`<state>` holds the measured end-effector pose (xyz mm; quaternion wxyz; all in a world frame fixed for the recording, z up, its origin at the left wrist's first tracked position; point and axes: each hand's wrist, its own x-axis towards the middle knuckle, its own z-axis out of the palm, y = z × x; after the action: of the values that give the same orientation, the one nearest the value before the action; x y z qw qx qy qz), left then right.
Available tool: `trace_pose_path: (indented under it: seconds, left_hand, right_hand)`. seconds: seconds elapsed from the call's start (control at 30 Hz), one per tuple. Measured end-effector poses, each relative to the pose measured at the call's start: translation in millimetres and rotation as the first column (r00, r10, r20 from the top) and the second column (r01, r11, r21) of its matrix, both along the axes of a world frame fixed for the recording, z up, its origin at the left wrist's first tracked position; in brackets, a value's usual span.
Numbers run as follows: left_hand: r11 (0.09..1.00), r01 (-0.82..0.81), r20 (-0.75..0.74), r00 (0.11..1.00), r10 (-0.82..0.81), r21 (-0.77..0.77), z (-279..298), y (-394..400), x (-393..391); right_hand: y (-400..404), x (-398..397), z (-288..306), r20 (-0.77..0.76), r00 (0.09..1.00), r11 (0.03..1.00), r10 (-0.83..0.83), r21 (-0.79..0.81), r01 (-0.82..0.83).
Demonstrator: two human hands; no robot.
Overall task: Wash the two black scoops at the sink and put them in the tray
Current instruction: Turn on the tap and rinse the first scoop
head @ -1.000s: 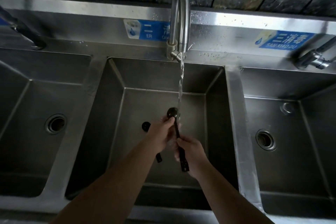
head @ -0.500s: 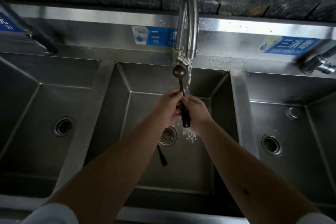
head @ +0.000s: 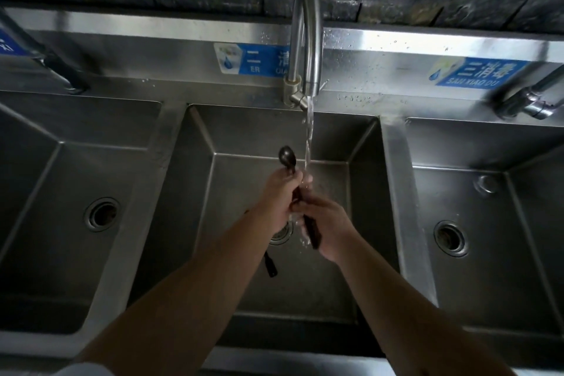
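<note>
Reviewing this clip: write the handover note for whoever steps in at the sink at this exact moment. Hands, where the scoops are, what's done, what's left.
Left hand: closed around the upper handle of one black scoop, just below its bowl.
Right hand: gripping the same scoop's lower handle.
The water stream from the middle faucet runs past the bowl's right side onto the hands.
The second black scoop lies on the floor of the middle basin, mostly hidden by the left forearm.
Done: first scoop is being washed.
Left: finish rinsing it, wash the second, put both in the tray, which is not in view.
</note>
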<state>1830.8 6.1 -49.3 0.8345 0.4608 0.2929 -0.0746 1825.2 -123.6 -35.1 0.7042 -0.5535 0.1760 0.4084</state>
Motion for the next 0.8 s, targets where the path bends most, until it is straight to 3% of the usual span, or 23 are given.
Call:
trace_pose_path:
  seconds: [0.1, 0.2, 0.33, 0.63, 0.8]
  left_hand:
    - [0.998, 0.047, -0.078, 0.996, -0.042, 0.052, -20, -10, -24]
    - [0.992, 0.094, -0.188, 0.979, -0.078, 0.081, -38, -22, -42]
    - [0.998, -0.040, -0.209, 0.978, 0.028, -0.051, -51, -32, -56]
    - [0.969, -0.246, -0.357, 0.904, 0.236, 0.019, -60, -36, -45]
    - [0.985, -0.159, -0.402, 0.899, 0.175, 0.074, -60, -36, -22]
  right_hand:
    - [-12, -33, -12, -0.007, 0.998, 0.973, 0.058, -0.222, -0.058]
    - [-18, -60, -20, -0.007, 0.998, 0.936, 0.061, -0.347, -0.060]
    - [-27, -81, -26, -0.018, 0.999, 0.889, 0.047, -0.455, -0.050]
    - [-35, -96, -21, -0.030, 0.997, 0.922, -0.074, -0.382, 0.057]
    - [-36, -96, -19, -0.048, 0.989, 0.951, -0.143, -0.282, 0.124]
